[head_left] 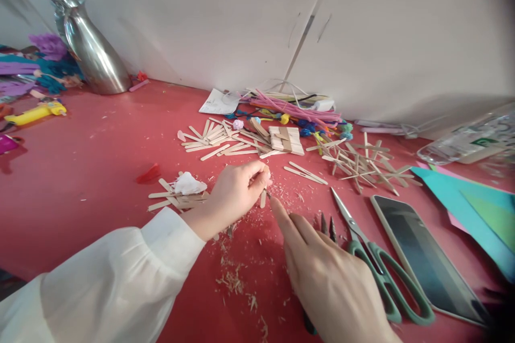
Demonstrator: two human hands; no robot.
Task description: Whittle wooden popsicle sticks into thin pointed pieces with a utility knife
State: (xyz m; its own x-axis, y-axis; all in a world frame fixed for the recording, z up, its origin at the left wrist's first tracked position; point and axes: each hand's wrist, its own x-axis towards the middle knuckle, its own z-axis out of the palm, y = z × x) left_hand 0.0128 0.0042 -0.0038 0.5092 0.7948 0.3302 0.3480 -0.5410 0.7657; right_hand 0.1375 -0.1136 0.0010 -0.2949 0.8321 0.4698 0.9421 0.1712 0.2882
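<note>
My left hand point(237, 190) pinches a short wooden craft stick point(263, 198) between thumb and fingers over the red table point(120, 144). Close to its lower end, a small dark blade tip point(269, 193) shows at the extended index finger of my right hand point(322, 262). The other fingers of that hand are curled around a tool that is mostly hidden below the palm. Wood shavings point(233, 280) lie scattered under and around both hands. Dark pointed jaws point(328, 226) of a tool stick out beyond my right knuckles.
Green-handled scissors point(376, 257) and a phone point(430, 260) lie at the right, beside coloured paper point(470, 209). Piles of craft sticks point(362, 163) and pink pipe cleaners point(295, 106) are farther back. A metal jug point(96, 56) and a yellow glue gun point(36, 113) are at the left.
</note>
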